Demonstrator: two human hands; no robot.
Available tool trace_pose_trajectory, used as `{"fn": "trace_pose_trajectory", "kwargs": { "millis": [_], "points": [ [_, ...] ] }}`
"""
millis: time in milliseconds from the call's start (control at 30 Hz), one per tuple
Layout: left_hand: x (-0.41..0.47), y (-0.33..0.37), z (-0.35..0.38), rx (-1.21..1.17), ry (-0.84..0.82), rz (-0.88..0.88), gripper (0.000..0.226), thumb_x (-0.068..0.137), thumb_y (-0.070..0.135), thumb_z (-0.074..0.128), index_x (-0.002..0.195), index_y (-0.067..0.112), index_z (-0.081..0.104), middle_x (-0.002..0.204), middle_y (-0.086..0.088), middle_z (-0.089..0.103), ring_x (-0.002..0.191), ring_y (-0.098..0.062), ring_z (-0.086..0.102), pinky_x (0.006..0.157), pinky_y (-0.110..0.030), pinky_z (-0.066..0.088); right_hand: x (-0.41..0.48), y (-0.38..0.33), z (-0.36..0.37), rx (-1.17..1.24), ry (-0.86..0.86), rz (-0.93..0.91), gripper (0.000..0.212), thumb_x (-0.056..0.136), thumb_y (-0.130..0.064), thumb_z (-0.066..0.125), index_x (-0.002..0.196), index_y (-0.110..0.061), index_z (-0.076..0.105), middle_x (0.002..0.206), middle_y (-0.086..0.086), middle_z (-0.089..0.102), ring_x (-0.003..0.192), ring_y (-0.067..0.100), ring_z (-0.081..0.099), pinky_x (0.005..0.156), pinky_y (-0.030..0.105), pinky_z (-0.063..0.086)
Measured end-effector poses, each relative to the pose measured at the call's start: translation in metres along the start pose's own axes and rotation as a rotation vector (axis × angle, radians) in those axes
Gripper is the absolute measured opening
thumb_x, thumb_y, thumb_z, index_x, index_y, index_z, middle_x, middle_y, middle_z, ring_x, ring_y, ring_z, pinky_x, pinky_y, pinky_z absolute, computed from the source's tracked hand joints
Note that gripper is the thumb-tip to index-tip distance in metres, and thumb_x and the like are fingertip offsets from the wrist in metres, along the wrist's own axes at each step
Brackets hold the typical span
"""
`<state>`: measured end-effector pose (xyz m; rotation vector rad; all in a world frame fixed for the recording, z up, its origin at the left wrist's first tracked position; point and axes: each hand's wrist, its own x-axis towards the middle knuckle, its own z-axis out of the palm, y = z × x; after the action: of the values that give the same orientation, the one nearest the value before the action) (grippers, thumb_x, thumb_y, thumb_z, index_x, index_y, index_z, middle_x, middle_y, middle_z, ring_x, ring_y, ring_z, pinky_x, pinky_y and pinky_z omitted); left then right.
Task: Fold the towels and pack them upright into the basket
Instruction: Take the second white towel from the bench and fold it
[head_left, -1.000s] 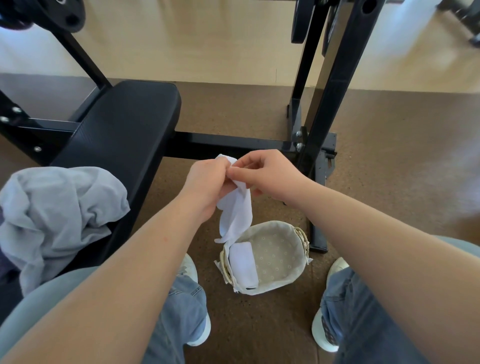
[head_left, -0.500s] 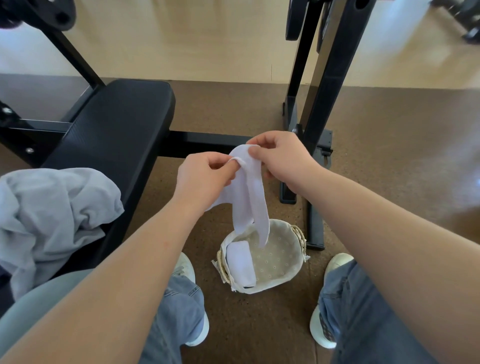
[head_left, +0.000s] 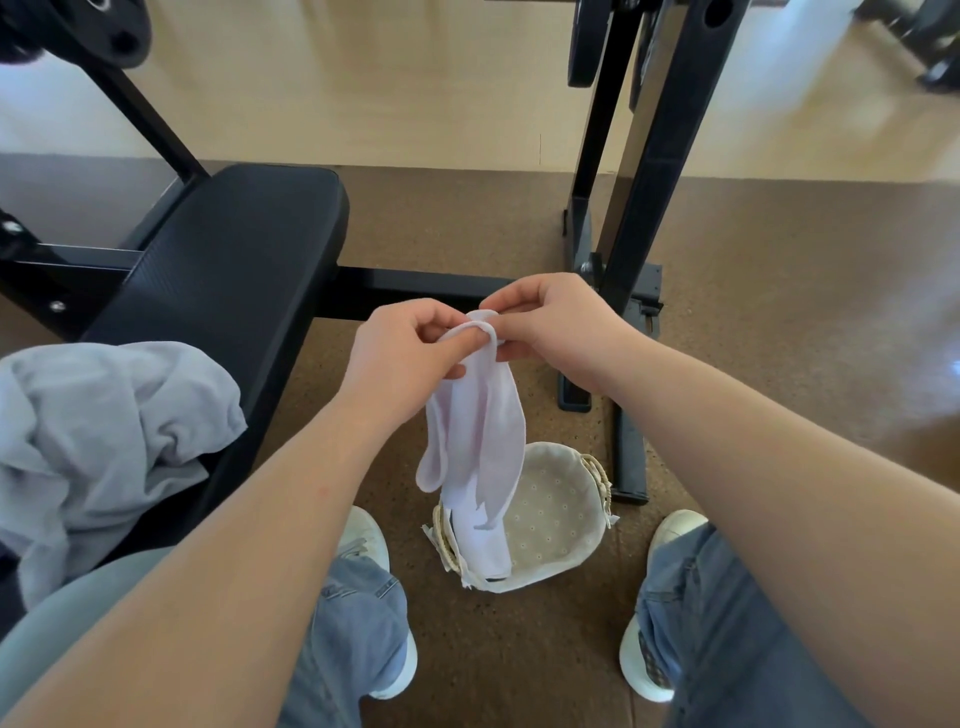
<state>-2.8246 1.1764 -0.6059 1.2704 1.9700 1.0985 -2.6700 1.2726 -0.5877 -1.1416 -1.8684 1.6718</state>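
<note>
A small white towel (head_left: 480, 431) hangs doubled over in the air above the basket, its two ends dangling down. My left hand (head_left: 410, 353) pinches its top fold from the left and my right hand (head_left: 550, 322) pinches the same fold from the right, fingertips almost touching. On the floor between my feet stands a small round basket (head_left: 566, 519) with a dotted cloth lining. A folded white towel (head_left: 483, 540) stands upright against the basket's left wall, partly hidden by the hanging one.
A black padded bench (head_left: 228, 270) lies to the left with a heap of grey cloth (head_left: 98, 441) on its near end. Black rack uprights (head_left: 644, 197) and a floor bar (head_left: 628, 457) stand just beyond and right of the basket. My shoes flank the basket.
My hands have come together at the towel's top, bringing its ends side by side so it hangs doubled and narrower. The view has shifted slightly; the basket stays put.
</note>
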Motion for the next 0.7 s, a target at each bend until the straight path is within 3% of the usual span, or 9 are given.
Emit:
{"fn": "trace_pose_trajectory", "kwargs": {
  "millis": [133,300,433,700],
  "points": [
    [-0.0027,0.0035,0.0012,-0.002,-0.016,0.016,0.013,0.09,0.044,0.072,0.099,0.035,0.074,0.077,0.015,0.071,0.068,-0.004,0.071,0.067,-0.026,0.063,-0.001,-0.0008,-0.0007,0.037,-0.009,-0.016,0.019,0.091,-0.018,0.078,0.107,-0.009,0.077,0.097,0.007,0.079,0.089,0.018,0.077,0.072,0.025,0.063],
    [-0.0047,0.0077,0.0013,0.016,-0.024,0.054,0.01,0.096,0.038,0.068,0.104,0.033,0.072,0.084,0.014,0.069,0.066,-0.006,0.069,0.057,-0.018,0.058,-0.0013,-0.0021,-0.0047,0.111,-0.06,0.001,0.019,0.093,-0.013,0.075,0.11,-0.006,0.077,0.099,0.01,0.079,0.091,0.02,0.078,0.078,0.029,0.063],
    [-0.0032,0.0062,0.0013,-0.062,0.023,0.008,0.008,0.095,0.028,0.071,0.101,0.032,0.071,0.087,0.014,0.07,0.078,0.005,0.069,0.058,-0.019,0.059,-0.0017,-0.0009,-0.0043,0.088,-0.077,-0.002,0.018,0.092,-0.009,0.075,0.109,-0.005,0.077,0.101,0.008,0.079,0.092,0.019,0.078,0.076,0.028,0.063],
    [-0.0023,0.0087,-0.0028,-0.136,0.012,-0.064,0.008,0.088,0.035,0.078,0.094,0.034,0.073,0.084,0.013,0.073,0.076,0.004,0.071,0.059,-0.017,0.057,-0.0017,-0.0018,-0.0061,0.085,-0.093,-0.011,0.016,0.093,-0.009,0.074,0.108,-0.007,0.078,0.1,0.007,0.079,0.094,0.019,0.077,0.078,0.028,0.062]
  ]
}}
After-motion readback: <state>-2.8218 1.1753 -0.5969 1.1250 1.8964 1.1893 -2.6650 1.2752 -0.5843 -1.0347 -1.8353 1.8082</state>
